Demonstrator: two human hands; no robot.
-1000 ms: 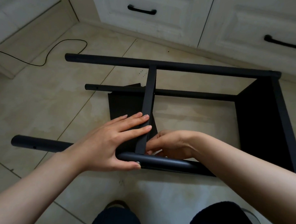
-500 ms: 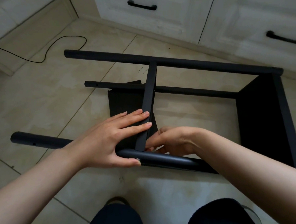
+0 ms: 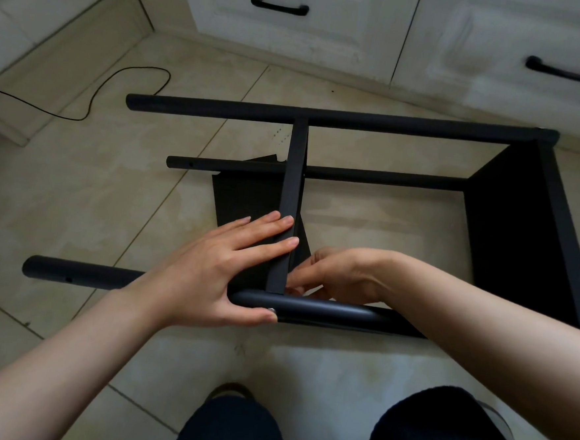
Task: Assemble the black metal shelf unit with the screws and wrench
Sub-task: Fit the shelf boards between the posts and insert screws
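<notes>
The black shelf frame lies on its side on the tiled floor, with a far tube (image 3: 391,123), a lower tube (image 3: 387,178) and a near tube (image 3: 337,311). A shelf panel (image 3: 293,185) stands edge-on between the far and near tubes. My left hand (image 3: 216,269) lays straight fingers across that panel's edge, and its thumb presses the near tube beside a silver screw head (image 3: 271,310). My right hand (image 3: 339,275) reaches behind the near tube to the panel's corner with curled fingers. Its fingertips and anything in them are hidden. No wrench is visible.
The frame's solid end panel (image 3: 521,229) stands at the right. White cabinet drawers with black handles (image 3: 279,6) run along the back. A black cable (image 3: 120,80) lies on the floor at the left. My knees (image 3: 438,433) are at the bottom edge.
Both hands stay at the same joint of panel and near tube. The right fingers shift slightly at the corner. The whole scene sits a little higher in view.
</notes>
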